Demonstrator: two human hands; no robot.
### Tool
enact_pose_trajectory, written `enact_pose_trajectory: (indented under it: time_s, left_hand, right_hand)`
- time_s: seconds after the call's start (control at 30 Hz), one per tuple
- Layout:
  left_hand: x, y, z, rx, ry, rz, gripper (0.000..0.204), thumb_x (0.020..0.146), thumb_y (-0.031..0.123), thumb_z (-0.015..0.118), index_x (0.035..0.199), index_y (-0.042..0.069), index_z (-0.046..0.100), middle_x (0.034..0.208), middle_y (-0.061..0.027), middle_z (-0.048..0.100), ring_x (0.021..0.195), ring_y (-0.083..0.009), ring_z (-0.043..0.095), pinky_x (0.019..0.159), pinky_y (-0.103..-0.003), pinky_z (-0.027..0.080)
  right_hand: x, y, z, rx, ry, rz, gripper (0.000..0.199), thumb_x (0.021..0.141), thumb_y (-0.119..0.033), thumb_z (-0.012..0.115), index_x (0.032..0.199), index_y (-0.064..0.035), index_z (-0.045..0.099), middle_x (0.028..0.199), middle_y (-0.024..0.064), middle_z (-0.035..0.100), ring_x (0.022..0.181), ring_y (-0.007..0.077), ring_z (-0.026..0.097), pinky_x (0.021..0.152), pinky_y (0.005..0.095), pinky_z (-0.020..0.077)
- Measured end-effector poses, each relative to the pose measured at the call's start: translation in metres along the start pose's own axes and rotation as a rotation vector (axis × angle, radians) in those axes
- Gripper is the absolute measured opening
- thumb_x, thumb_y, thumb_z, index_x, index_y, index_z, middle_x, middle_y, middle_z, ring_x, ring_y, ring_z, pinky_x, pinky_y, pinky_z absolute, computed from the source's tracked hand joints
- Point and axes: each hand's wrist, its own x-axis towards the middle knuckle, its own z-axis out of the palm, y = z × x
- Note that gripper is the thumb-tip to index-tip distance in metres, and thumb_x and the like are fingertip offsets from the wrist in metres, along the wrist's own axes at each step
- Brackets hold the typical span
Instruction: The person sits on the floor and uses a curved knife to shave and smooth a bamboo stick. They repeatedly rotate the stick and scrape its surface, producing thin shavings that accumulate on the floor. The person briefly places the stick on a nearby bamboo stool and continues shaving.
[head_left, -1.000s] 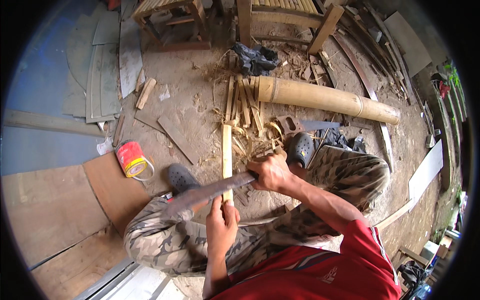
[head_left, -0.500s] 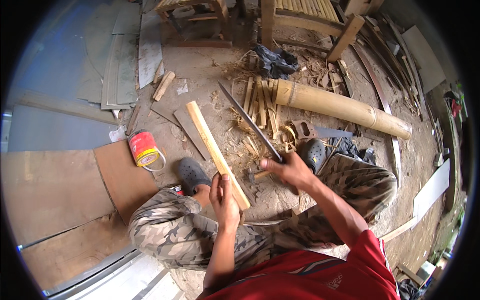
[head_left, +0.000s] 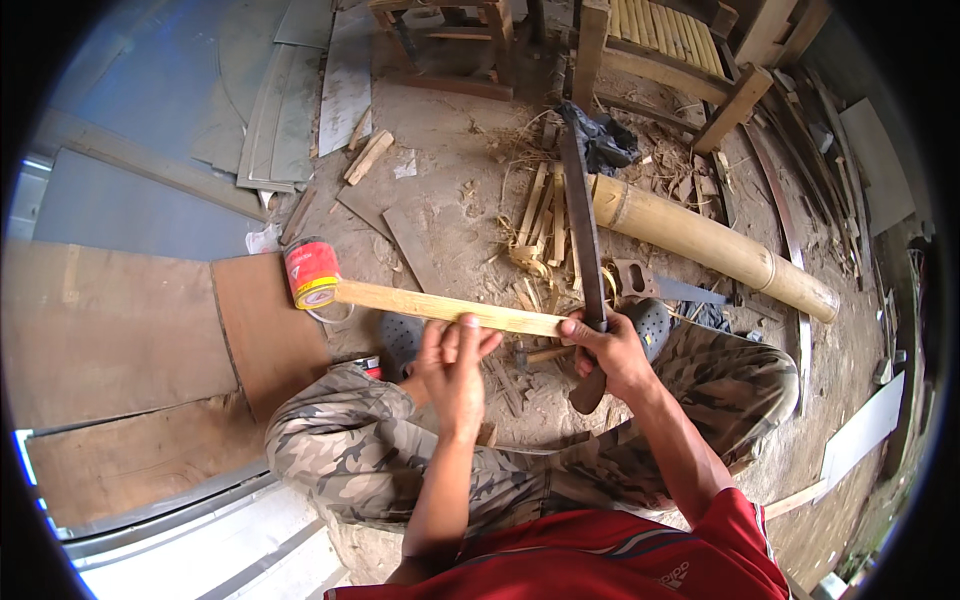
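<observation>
A pale yellow bamboo strip (head_left: pixel 410 301) lies nearly crosswise in front of me. My left hand (head_left: pixel 458 375) has its fingers against the strip near the middle, with a fingertip over its face. In my right hand (head_left: pixel 615 355) is the handle of a machete (head_left: pixel 585 220), whose long dark blade points away from me. The same hand's thumb rests on the right end of the strip. Below the fist the machete's dark butt end sticks out. Beneath the hands lies a hammer (head_left: pixel 545 354), partly hidden.
A thick bamboo pole (head_left: pixel 710 240) lies beyond my right hand, with split bamboo pieces (head_left: pixel 543 215) beside it. A handsaw (head_left: pixel 675 285) rests nearer. To the left are a red can (head_left: pixel 310 270) and brown boards (head_left: pixel 120 340). Slatted wooden furniture (head_left: pixel 660 65) stands at the back.
The bamboo strip has swung from pointing away to lying crosswise, its near end now at my right hand. The machete has turned from leaning left to nearly straight ahead.
</observation>
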Motion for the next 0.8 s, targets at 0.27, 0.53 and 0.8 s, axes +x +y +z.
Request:
enact_pose_trajectory:
  time_s: [0.27,0.53,0.8]
  left_hand:
    - [0.024,0.054,-0.029,-0.1,0.155,0.224,0.028,0.1,0.028,0.057,0.113,0.003,0.059,0.103,-0.011,0.067,0.089,-0.0241,0.067,0.074,-0.035,0.056]
    - [0.062,0.049,-0.029,-0.729,-0.147,0.321,0.05,0.1,0.053,0.041,0.068,0.015,0.039,0.061,0.0018,0.034,0.055,-0.0116,0.035,0.053,-0.026,0.032]
    - [0.111,-0.069,-0.032,-0.111,0.135,0.475,0.043,0.105,0.036,0.038,0.07,0.012,0.037,0.068,-0.0021,0.039,0.067,-0.0153,0.037,0.07,-0.032,0.035]
  right_hand:
    - [0.008,-0.005,0.004,0.155,0.019,0.011,0.024,0.088,-0.018,0.076,0.097,-0.0011,0.062,0.074,0.0057,0.062,0.048,0.0103,0.048,0.043,0.0275,0.0404]
    - [0.041,0.044,0.01,-0.161,0.07,0.069,0.034,0.089,-0.03,0.074,0.096,0.0009,0.064,0.078,0.0098,0.069,0.047,0.0105,0.051,0.041,0.0282,0.042]
    - [0.075,0.091,-0.012,-0.481,0.233,0.086,0.039,0.091,-0.037,0.069,0.095,0.0018,0.067,0.072,0.0076,0.069,0.045,0.0111,0.054,0.042,0.029,0.0432]
